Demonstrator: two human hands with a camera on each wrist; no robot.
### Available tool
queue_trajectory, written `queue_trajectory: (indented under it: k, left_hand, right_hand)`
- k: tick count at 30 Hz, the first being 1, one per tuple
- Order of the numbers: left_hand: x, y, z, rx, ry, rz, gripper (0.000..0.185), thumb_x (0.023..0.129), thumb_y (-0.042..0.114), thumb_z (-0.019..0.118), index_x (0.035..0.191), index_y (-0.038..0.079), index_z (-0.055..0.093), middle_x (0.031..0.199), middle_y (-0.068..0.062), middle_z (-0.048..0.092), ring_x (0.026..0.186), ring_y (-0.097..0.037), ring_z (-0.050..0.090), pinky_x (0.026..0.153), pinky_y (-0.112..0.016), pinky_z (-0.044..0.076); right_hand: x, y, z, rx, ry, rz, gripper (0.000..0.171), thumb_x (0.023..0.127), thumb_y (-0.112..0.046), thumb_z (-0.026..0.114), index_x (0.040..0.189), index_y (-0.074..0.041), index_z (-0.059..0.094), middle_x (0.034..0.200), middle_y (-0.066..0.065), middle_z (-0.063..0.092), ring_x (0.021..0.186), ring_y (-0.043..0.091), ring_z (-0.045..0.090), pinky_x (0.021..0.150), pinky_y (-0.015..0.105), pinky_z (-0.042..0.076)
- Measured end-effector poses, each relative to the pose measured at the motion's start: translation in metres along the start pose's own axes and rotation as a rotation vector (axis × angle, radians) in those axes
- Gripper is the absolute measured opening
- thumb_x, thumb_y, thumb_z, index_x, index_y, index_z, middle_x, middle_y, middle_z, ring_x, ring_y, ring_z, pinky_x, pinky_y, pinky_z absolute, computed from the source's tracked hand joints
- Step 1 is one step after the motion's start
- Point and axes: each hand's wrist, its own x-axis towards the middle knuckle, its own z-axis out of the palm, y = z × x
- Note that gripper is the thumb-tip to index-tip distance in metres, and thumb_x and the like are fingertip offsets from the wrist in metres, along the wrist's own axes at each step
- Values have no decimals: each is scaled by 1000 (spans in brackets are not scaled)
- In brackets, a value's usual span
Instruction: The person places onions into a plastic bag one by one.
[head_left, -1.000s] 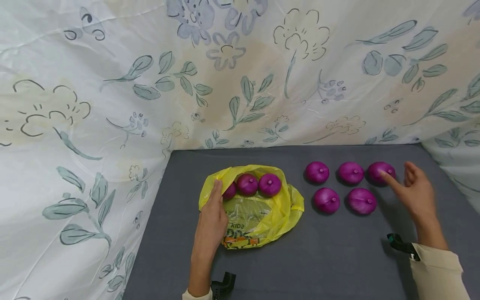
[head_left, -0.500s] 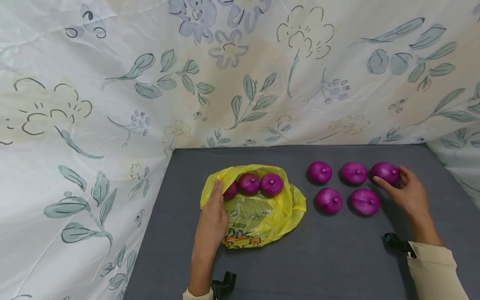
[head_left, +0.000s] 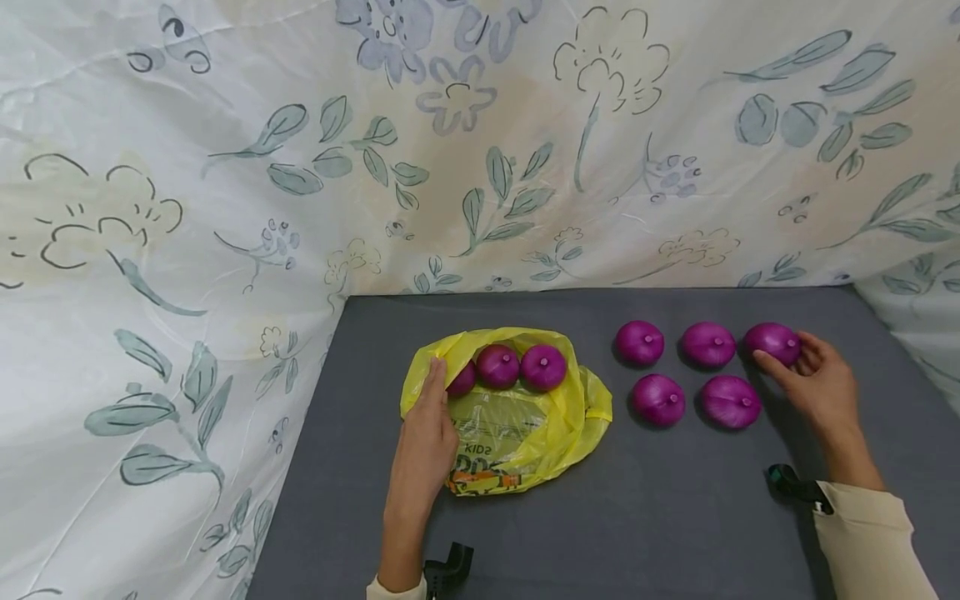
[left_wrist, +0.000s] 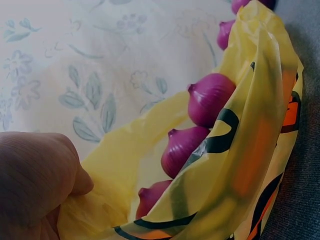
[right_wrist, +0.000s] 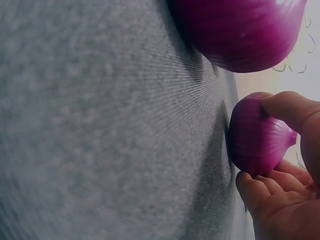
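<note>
A yellow plastic bag [head_left: 581,429] lies on its side on the grey surface, its mouth wide and several purple onions [head_left: 543,367] inside. My left hand [head_left: 426,442] holds the left edge of the mouth; in the left wrist view the thumb [left_wrist: 80,180] presses on the film. At the far right, my right hand [head_left: 825,392] grips the end onion [head_left: 771,342] of the back row. The right wrist view has the thumb on one side of this onion [right_wrist: 257,135] and the fingers on the other, with its pointed tip facing the palm.
Two more onions stand in the back row, left [head_left: 639,343] and middle [head_left: 708,346]. In front of them are another two, left [head_left: 658,401] and right [head_left: 731,403]. A flower-printed cloth [head_left: 465,208] rises behind the grey tabletop [head_left: 637,517] and along its sides.
My right hand has moved left onto the end onion, and its fingers have closed around it. The left hand and the bag keep their place.
</note>
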Motion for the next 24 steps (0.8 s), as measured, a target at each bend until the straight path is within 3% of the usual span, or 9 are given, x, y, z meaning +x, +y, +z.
queue_trajectory:
  k: [5, 8, 11, 12, 15, 24]
  left_hand:
    - [0, 1, -1, 6, -3, -5, 56, 115, 8, 40, 169, 13, 27, 175, -8, 26, 41, -9, 25, 45, -27, 28]
    - [0, 1, 0, 3, -7, -11, 56, 115, 8, 40, 169, 13, 27, 175, -8, 26, 41, -14, 30, 46, -27, 29]
    - [1, 2, 0, 9, -1, -6, 57, 114, 6, 41, 169, 12, 28, 174, -8, 26, 54, -21, 48, 49, -29, 30]
    - [1, 2, 0, 10, -1, -5, 57, 114, 6, 41, 169, 12, 28, 174, -9, 26, 59, -23, 53, 49, -29, 30]
    - [1, 3, 0, 11, 2, -2, 57, 114, 5, 41, 169, 12, 29, 174, -9, 27, 72, -26, 58, 51, -29, 30]
    - [1, 4, 1, 7, 24, 30, 56, 112, 3, 45, 167, 7, 31, 172, -13, 30, 88, -37, 64, 53, -30, 31]
  right_hand:
    - [2, -2, -2, 5, 3, 54, 99, 99, -49, 71, 169, -3, 20, 170, 24, 25, 154, 43, 29, 122, 43, 31]
    - [2, -5, -5, 10, 8, 80, 100, 98, -50, 72, 169, -3, 20, 169, 25, 28, 153, 42, 33, 114, 21, 38]
    - [1, -9, -9, 20, 21, 96, 100, 98, -51, 72, 169, -4, 20, 169, 24, 28, 154, 40, 32, 112, 19, 39]
    - [0, -11, -10, 21, 30, 97, 100, 98, -51, 72, 169, -5, 20, 169, 23, 28, 154, 39, 32, 113, 19, 38]
    - [-2, -21, -11, 29, 56, 95, 98, 98, -50, 71, 170, -7, 20, 170, 20, 27, 156, 37, 30, 122, 42, 32]
    - [-15, -59, -17, 99, 99, 28, 93, 98, -46, 74, 170, -18, 23, 172, 13, 25, 157, 24, 30, 122, 39, 30]
